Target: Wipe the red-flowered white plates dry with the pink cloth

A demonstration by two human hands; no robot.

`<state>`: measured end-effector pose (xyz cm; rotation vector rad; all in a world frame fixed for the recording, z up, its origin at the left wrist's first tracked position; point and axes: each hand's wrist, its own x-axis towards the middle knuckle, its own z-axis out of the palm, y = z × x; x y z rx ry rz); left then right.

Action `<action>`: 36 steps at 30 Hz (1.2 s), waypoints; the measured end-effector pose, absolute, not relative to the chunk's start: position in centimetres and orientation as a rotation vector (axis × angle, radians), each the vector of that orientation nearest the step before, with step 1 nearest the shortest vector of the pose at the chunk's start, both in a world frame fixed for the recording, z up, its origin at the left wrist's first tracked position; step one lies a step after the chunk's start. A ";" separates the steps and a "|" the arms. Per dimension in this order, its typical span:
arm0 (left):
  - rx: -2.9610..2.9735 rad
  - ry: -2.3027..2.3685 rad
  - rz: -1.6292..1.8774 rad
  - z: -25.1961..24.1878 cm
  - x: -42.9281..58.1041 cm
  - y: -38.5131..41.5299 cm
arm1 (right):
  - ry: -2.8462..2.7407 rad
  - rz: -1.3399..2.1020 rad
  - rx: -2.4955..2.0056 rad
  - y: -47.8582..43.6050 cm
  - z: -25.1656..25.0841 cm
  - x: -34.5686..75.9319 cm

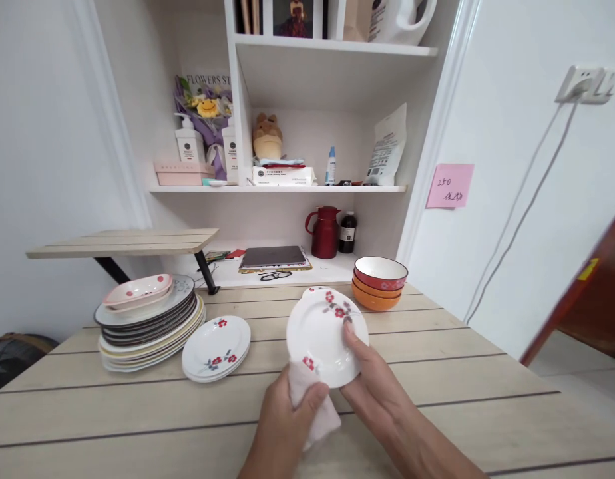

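A white plate with red flowers (320, 336) is held up over the table, tilted toward me. My right hand (380, 386) grips its right edge, thumb on the face and fingers underneath. My left hand (290, 416) is closed on a pale pink cloth (322, 416), which touches the plate's lower left edge. Behind the held plate, the rim of another white plate (315, 290) shows; what it rests on is hidden. Left of my hands lie small flowered plates (216, 347), stacked on the table.
Several larger plates (150, 332) are piled at the left, under a small wooden riser (122, 243). Stacked bowls (380, 285) stand at the back right. Behind are glasses (276, 275), a laptop (273, 257) and a red jug (325, 233).
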<state>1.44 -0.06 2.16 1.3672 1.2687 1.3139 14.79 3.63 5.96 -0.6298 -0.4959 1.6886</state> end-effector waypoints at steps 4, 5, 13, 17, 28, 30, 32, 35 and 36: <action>1.398 1.508 1.446 2.4 1.2 -0.3 | -0.335 1.591 -0.716 5.6 5.2 16.0; 1.368 1.554 1.507 2.7 0.8 -0.4 | -0.338 1.583 -0.741 5.7 5.0 16.1; 1.368 1.694 2.105 4.1 -2.4 -0.7 | -0.483 1.912 -0.724 3.6 3.2 13.3; 1.940 1.659 1.907 3.1 -2.2 0.0 | -0.519 1.969 -0.664 3.2 2.8 12.6; 2.439 1.515 1.399 2.1 -1.2 0.0 | -0.376 1.956 -0.673 3.8 3.8 13.1; 2.431 1.514 1.414 2.5 -1.0 -0.3 | -0.372 1.946 -0.685 3.9 3.9 13.2; 2.409 1.574 1.434 2.8 -1.0 -0.4 | -0.377 1.933 -0.691 4.0 4.0 13.4; 2.329 1.718 1.531 2.7 -1.4 0.0 | -0.369 1.911 -0.720 4.1 3.9 13.5; 2.312 1.750 1.552 2.6 -1.6 0.2 | -0.363 1.914 -0.728 4.1 3.8 13.5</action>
